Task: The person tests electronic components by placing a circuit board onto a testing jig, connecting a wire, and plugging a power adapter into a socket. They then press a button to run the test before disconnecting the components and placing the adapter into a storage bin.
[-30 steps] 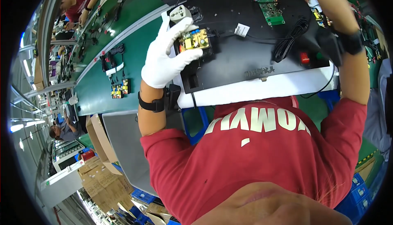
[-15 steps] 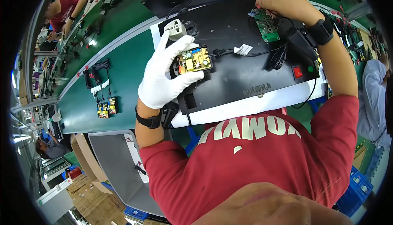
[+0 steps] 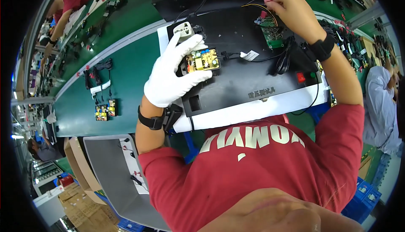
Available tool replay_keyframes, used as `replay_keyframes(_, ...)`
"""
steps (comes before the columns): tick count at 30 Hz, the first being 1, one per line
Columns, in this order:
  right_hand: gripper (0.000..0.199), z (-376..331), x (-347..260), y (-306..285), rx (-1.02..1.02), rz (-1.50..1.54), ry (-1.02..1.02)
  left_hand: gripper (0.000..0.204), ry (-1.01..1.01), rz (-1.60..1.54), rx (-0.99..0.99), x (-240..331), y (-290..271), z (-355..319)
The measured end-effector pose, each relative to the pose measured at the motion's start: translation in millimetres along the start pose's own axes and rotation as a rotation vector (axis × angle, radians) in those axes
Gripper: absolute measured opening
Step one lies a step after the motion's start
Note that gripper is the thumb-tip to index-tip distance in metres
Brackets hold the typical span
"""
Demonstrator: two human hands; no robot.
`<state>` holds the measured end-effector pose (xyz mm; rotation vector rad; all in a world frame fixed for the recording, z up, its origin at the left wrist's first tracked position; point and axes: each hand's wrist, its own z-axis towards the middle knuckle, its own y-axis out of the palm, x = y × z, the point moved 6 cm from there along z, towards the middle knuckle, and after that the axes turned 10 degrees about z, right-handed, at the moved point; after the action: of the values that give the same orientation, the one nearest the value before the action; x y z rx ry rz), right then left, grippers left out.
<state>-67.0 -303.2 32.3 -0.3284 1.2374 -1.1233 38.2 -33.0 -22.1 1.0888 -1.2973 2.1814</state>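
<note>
Circuit board point(image 3: 203, 60), a small yellow one studded with round and blocky parts, sits on the black test box point(image 3: 244, 75) just under the fingers of the left hand point(image 3: 174, 73). That hand wears a white cloth glove; its fingers are spread fairly wide and curl loosely around the board, thumb on the near side and fingertips reaching toward a pale grey plug adapter point(image 3: 184, 31) at the box's far left corner. A black strap circles the wrist.

The right hand point(image 3: 291, 10) is bare, with a black band at the wrist. Its fingers are bent and drawn close together over a green circuit board point(image 3: 272, 35) at the far side of the box; whether they pinch anything cannot be told.

A small white tag point(image 3: 250, 55) hangs on a black cable point(image 3: 282, 63) between the two boards. A red button point(image 3: 300, 77) sits at the box's right end, and a line of pale print runs along the near face. The box is matte black and flat-topped, resting on a white slab point(image 3: 253, 111) at the edge of the smooth green bench point(image 3: 122, 84). Two more yellow boards point(image 3: 105, 110) lie well to the left on the bench. Brown cardboard boxes point(image 3: 76, 198) stand below, beside a grey tray point(image 3: 109, 164).
</note>
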Motion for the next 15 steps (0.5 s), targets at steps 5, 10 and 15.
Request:
replay_keyframes(5, 0.02, -5, -4, 6, -0.095, 0.022, -0.022, 0.076, 0.034, 0.121, -0.042, 2, -2, 1)
replay_keyframes(10, 0.02, 3, -3, 13, -0.171, -0.1, -0.061, 0.072, 0.03, 0.089, -0.003, 5, -1, 1)
replay_keyframes(15, 0.02, 11, 1, 19, -0.197, -0.171, -0.01, 0.069, 0.026, 0.067, 0.038, 3, -2, 1)
